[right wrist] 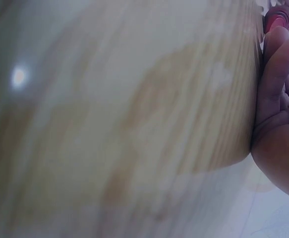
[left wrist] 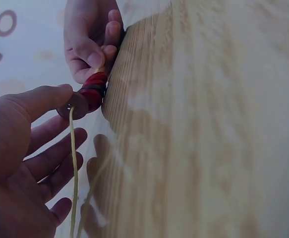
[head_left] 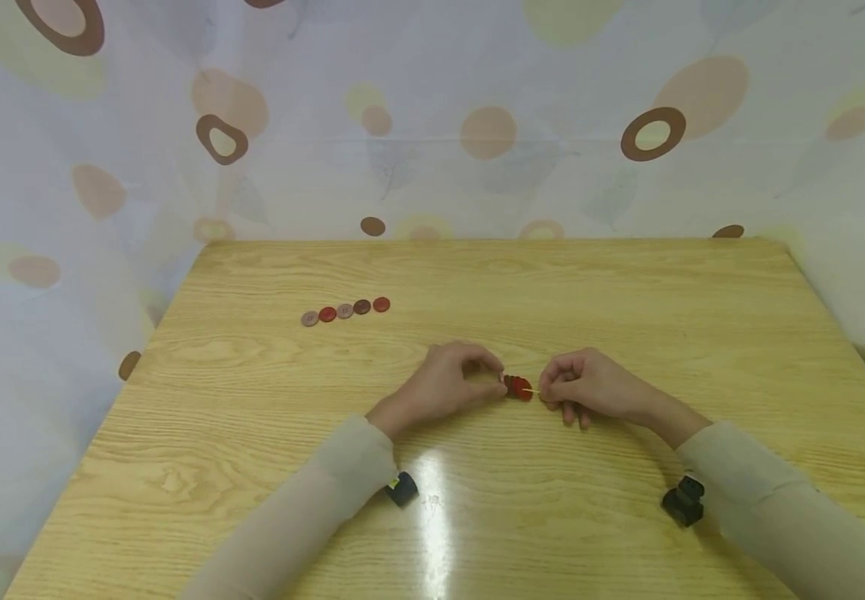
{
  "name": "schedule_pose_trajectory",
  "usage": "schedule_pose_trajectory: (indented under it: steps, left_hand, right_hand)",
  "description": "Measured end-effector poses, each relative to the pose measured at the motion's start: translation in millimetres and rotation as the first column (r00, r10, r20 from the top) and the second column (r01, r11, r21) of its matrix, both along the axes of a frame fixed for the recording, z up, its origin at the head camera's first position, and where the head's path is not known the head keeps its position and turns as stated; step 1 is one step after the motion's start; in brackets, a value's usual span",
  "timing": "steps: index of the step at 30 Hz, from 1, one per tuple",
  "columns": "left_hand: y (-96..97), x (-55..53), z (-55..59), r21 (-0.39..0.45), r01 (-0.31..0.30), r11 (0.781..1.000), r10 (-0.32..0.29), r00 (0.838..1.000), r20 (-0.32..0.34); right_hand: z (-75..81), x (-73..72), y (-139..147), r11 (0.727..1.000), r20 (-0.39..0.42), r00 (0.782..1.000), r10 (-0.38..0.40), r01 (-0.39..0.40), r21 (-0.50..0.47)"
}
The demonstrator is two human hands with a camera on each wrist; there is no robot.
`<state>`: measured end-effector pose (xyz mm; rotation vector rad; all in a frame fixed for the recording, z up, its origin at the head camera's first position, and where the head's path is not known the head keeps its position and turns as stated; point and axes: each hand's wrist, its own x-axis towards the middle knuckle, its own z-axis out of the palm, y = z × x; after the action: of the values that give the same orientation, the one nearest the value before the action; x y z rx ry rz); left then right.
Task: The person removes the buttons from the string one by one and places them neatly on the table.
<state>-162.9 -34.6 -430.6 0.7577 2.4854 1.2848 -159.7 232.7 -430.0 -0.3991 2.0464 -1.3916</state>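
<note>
Head view: pinches threaded buttons (head_left: 519, 387) between thumb and finger of left hand (head_left: 449, 383), with other fingers loosely spread. Grips yellow string (head_left: 531, 390) in right hand (head_left: 592, 387), fingertips pressed together.

One left hand (head_left: 451, 383) at nine o'clock and one right hand (head_left: 592, 385) at three flank one button stack (head_left: 517, 386) on one string (left wrist: 74, 163), with five loose buttons (head_left: 345, 311) at ten: two red, two pinkish, one dark.

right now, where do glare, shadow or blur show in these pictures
Head view: bright glare streak on the table, below the left hand; left wrist view: dim, finger-shaped dark patches, shadow or reflection, beside that hand; right wrist view: table blurred, small bright spot upper left.
</note>
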Motion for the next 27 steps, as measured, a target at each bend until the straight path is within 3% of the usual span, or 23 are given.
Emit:
schedule_pose_trajectory:
  steps: [18,27]
  left_hand:
    - [3.0,3.4,0.5,0.156,0.013,0.988,-0.034,0.991,0.132]
    - [0.9,5.0,2.3,0.179,0.008,0.984,-0.033,0.99,0.136]
  right_hand:
    - [2.7,0.6,0.2,0.999,-0.013,1.0,0.018,-0.018,-0.027]
    - [4.2,1.0,-0.2,0.999,-0.017,1.0,0.026,-0.026,-0.027]
